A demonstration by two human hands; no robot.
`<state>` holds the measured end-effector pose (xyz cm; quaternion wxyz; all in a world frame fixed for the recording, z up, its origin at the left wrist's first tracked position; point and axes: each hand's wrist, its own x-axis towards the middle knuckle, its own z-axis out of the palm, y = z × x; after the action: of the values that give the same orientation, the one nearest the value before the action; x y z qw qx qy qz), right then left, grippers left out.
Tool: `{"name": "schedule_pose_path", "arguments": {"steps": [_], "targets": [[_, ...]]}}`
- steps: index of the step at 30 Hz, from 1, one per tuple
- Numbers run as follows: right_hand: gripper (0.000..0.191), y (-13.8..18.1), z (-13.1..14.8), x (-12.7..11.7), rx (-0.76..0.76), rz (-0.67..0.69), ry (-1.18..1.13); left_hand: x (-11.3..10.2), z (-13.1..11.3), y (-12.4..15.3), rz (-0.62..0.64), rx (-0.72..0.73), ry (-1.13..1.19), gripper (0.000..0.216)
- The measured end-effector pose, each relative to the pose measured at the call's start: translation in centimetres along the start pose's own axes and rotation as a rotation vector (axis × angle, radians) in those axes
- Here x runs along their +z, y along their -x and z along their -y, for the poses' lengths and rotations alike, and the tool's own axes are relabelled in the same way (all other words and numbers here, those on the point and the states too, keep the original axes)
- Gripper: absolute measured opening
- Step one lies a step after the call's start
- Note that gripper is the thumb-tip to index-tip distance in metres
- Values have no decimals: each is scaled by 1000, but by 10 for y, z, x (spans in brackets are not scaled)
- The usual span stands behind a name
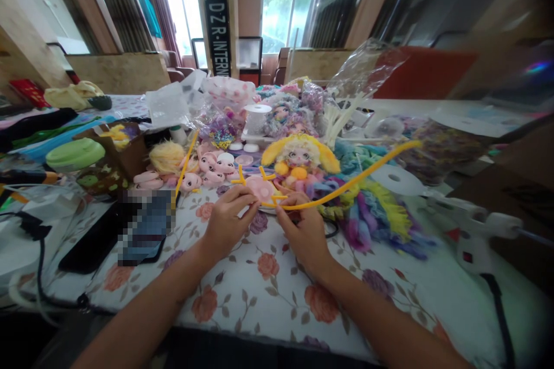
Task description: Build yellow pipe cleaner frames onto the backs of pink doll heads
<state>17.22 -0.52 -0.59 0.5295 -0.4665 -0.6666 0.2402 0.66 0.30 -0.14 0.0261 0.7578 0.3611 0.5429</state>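
A long yellow pipe cleaner (359,182) runs between my hands and curves up to the right. My left hand (229,218) is closed in a pinch at its left end. Close beside it, my right hand (306,237) pinches the stem between thumb and fingers. Just beyond my fingertips lies a pink round piece (259,188), partly hidden. Short bent yellow pieces (239,175) lie around it. Behind stands a small doll (298,155) with long yellow ears and pale curly hair. Several pink doll faces (212,164) lie to the left, near another straight yellow pipe cleaner (187,161).
Two phones, one black (89,236), lie at the left beside a green-lidded jar (75,155) and a cardboard box (130,150). A white glue gun (478,242) with a cord is at the right. Coloured fibre (367,213), a white spool (257,118) and plastic bags crowd the flowered tablecloth (242,300).
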Motion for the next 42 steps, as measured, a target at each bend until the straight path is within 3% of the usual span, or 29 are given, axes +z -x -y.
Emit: {"name": "schedule_pose_path", "arguments": {"steps": [6,12,16,19,26,34,42], "targets": [[9,-5,1,-4,-123,-32,207,2,4,2,66,2,-1,10],[8,-5,-2,-3,-108,19,168,3,6,2,134,-23,-1,10],[8,-6,-3,-5,-102,67,111,1,4,1,200,-114,50,10],[8,-7,-4,-9,-37,146,39,-1,5,-1,255,-214,94,9],[10,-9,-15,-16,282,366,-148,-2,8,-2,467,-403,137,8],[8,-13,-19,-20,342,489,-216,0,7,2,507,-385,212,9],[19,-13,-20,-20,382,484,-215,1,6,2,550,-357,214,12]]}}
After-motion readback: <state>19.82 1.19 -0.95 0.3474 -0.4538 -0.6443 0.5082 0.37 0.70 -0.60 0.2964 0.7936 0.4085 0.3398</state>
